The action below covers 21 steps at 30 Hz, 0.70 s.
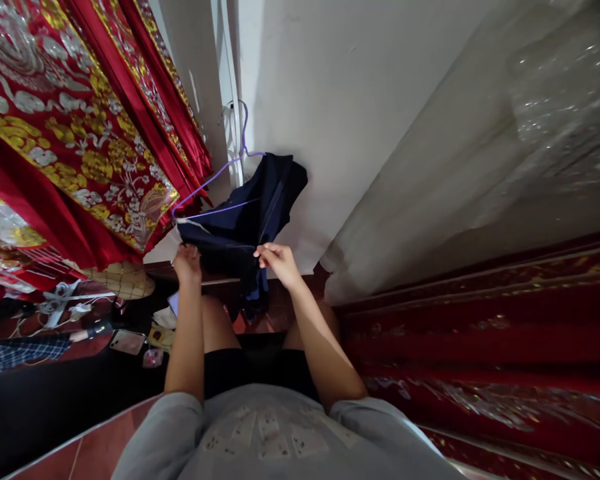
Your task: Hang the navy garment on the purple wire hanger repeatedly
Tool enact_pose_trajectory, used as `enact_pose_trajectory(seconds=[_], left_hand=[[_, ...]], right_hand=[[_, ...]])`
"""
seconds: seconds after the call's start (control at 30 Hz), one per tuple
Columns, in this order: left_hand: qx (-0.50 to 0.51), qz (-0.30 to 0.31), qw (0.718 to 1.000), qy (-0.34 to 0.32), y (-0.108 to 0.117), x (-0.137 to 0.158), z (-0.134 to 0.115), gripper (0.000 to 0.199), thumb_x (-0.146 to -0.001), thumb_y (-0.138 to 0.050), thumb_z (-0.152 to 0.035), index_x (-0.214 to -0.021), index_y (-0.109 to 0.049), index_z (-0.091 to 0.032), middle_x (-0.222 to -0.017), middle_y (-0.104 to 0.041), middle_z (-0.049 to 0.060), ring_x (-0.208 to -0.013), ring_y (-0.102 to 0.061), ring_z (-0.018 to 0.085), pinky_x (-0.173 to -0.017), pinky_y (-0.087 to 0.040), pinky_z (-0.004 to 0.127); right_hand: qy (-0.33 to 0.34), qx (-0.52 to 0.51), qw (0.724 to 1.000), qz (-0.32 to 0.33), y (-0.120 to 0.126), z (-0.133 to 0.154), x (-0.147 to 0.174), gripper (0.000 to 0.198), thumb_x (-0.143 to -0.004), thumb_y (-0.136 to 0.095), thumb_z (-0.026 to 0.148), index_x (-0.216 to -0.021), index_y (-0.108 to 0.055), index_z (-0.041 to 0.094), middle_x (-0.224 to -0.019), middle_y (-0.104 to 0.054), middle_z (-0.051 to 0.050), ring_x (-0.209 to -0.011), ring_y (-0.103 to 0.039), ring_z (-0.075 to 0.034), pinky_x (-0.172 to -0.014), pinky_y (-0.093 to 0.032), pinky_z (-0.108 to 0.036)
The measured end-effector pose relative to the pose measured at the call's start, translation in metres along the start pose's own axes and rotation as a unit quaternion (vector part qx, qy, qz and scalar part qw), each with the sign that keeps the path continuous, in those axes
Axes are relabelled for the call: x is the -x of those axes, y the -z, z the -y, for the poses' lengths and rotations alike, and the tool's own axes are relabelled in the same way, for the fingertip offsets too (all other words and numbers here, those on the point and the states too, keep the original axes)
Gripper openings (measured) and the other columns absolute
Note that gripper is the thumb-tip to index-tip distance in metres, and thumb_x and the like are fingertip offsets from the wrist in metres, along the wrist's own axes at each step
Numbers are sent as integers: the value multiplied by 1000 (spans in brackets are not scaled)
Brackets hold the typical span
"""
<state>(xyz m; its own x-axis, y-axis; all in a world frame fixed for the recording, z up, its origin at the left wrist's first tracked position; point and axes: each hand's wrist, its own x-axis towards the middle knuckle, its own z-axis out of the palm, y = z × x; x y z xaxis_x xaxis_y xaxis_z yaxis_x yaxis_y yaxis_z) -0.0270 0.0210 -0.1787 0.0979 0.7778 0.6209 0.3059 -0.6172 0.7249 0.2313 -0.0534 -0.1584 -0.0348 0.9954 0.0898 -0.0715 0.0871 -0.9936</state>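
Note:
A dark navy garment (230, 230) hangs from a purple wire hanger (207, 181), hooked on a white upright at the wall. The hanger tilts, and one of its shoulders shows bare at the left. My right hand (275, 259) pinches the cloth near the garment's middle fold. At the lower left edge of the same cloth, my left hand (187, 261) is closed with curled fingers. Its fingertips are partly hidden, but it appears to hold that edge. The garment's lower end drops between my knees.
Red cloth with gold and silver embroidery (90, 133) hangs at the left. At the right are plastic sheeting (460, 167) and more red embroidered fabric (480, 347). A phone (127, 342) lies on a black surface (55, 393) beside me, near another person's sleeve (25, 353).

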Motion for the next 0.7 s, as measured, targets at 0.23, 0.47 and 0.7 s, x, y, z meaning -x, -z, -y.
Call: enact_pose_trajectory(seconds=[0.23, 0.47, 0.7], left_hand=[[97, -61, 985, 133, -82, 67, -43, 39, -101, -49, -53, -89, -58, -17, -79, -65, 2, -71, -62, 11, -75, -55, 30], [81, 27, 995, 55, -85, 30, -98, 35, -99, -56, -53, -103, -71, -21, -123, -65, 11, -122, -61, 24, -109, -48, 40], [65, 291, 946, 127, -52, 57, -69, 46, -99, -52, -57, -114, -71, -19, -103, -76, 8, -99, -71, 27, -91, -57, 40]], right_hand=[[-20, 186, 982, 31, 19, -20, 10, 33, -71, -79, 48, -82, -67, 19, -81, -67, -2, -80, -60, -17, -78, -47, -30], [2, 105, 977, 186, -4, 20, 16, 22, -84, -61, 38, -81, -64, 16, -77, -64, -3, -77, -58, -17, -71, -47, -28], [115, 193, 950, 217, 34, 82, -29, 12, -70, -58, 15, -78, -67, 18, -79, -67, -1, -76, -59, -16, -76, -48, -29]])
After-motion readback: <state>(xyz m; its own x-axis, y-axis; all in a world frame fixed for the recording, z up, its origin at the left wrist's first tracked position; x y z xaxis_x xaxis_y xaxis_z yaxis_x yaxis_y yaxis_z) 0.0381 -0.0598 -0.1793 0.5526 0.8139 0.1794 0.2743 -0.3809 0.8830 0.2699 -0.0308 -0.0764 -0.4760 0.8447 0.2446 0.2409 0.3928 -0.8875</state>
